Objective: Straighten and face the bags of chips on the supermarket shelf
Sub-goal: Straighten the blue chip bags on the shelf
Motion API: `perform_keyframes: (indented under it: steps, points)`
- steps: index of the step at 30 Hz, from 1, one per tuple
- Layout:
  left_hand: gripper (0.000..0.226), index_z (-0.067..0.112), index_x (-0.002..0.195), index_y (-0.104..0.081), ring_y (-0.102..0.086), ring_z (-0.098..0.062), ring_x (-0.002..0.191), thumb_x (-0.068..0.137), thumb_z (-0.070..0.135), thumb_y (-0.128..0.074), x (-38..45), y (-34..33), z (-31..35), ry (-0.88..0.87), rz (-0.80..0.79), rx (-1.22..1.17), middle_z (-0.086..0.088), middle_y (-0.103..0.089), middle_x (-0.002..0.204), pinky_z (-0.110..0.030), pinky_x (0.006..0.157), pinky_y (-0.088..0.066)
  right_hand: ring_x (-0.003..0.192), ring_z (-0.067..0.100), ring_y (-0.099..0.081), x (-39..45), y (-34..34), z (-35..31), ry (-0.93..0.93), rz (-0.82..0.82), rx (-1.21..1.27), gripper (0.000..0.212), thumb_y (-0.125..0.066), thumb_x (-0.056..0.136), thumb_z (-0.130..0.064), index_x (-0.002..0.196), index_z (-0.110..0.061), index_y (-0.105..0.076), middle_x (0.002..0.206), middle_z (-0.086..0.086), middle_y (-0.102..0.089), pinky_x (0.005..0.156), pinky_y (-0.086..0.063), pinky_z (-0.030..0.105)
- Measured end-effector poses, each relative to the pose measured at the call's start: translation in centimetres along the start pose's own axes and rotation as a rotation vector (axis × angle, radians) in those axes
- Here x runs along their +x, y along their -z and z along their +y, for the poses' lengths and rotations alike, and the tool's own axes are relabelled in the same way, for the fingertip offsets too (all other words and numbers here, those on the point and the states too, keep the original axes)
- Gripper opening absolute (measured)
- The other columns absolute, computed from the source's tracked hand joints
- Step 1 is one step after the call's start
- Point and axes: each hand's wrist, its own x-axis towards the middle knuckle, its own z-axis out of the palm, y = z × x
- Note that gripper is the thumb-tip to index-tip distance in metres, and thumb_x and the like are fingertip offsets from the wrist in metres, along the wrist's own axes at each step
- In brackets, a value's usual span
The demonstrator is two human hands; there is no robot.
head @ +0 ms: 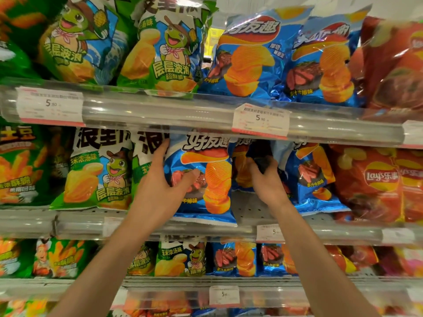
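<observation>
On the middle shelf (pixel 248 210) stands a blue bag of ridged chips (pixel 214 179), upright and facing out. My left hand (pixel 160 181) grips its left edge, thumb on the front and fingers behind. My right hand (pixel 266 181) reaches into the dark gap to the right of that bag, its fingertips lost in shadow against something dark. Just right of the gap, another blue bag (pixel 309 179) leans slightly. A third blue bag (pixel 241 170) shows partly behind the first.
Green cartoon-turtle bags (pixel 98 175) stand to the left, red Lay's bags (pixel 377 184) to the right. The upper shelf's clear rail (pixel 160 110) with its price tag (pixel 261 120) overhangs the bag tops. Rows above and below hold the same brands.
</observation>
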Motion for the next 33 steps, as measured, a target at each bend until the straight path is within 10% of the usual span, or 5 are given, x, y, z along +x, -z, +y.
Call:
perform_keyframes:
  steps: [7,11,17,27,33]
  points:
    - [0.08,0.033,0.158,-0.016,-0.057,0.026,0.08,0.095,0.033,-0.066,1.4,-7.4,0.0,-0.032,-0.041,-0.016,0.028,-0.059,0.098,-0.019,0.082,-0.049,0.098,-0.008,-0.053,-3.1,2.0,-0.6,0.039,-0.083,0.014,0.049,-0.041,0.104,-0.048,0.149,-0.028,-0.042,0.113,-0.024,-0.057,0.088,-0.04,0.018]
    - [0.087,0.041,0.158,0.002,-0.061,-0.005,0.116,0.095,0.043,-0.059,2.8,-10.1,-2.0,-0.032,-0.078,-0.048,0.016,-0.058,0.127,-0.046,0.105,-0.048,0.119,0.013,-0.061,-2.6,1.0,1.4,0.033,-0.109,-0.082,0.046,-0.045,0.104,-0.043,0.147,-0.026,-0.044,0.129,-0.007,-0.064,0.097,-0.048,0.026]
    - [0.081,0.033,0.16,0.005,-0.068,-0.008,0.097,0.102,0.037,-0.051,3.3,-10.7,-3.5,-0.01,-0.139,0.051,-0.002,-0.066,0.121,-0.034,0.09,-0.055,0.092,0.016,-0.067,-2.6,0.4,2.1,0.002,-0.166,-0.17,0.027,-0.043,0.105,-0.039,0.114,-0.02,-0.059,0.1,0.0,-0.071,0.09,-0.053,0.039]
    - [0.065,0.027,0.15,-0.036,-0.052,-0.013,0.126,0.093,0.025,-0.068,0.8,-8.4,-0.8,-0.215,0.039,0.212,0.004,-0.048,0.145,-0.024,0.092,-0.041,0.105,-0.003,-0.06,-4.8,7.9,-0.8,0.263,0.04,-0.219,0.026,-0.061,0.098,-0.03,0.124,-0.026,-0.061,0.113,-0.016,-0.065,0.087,-0.046,0.011]
    - [0.044,0.02,0.132,-0.058,-0.054,-0.02,0.116,0.09,0.016,-0.069,0.8,-9.6,1.3,-0.354,0.091,0.324,-0.002,-0.059,0.127,-0.039,0.093,-0.051,0.118,0.031,-0.051,-0.4,11.9,0.3,0.342,0.282,-0.666,0.051,-0.06,0.087,-0.056,0.118,-0.016,-0.062,0.122,0.008,-0.06,0.101,-0.041,0.044]
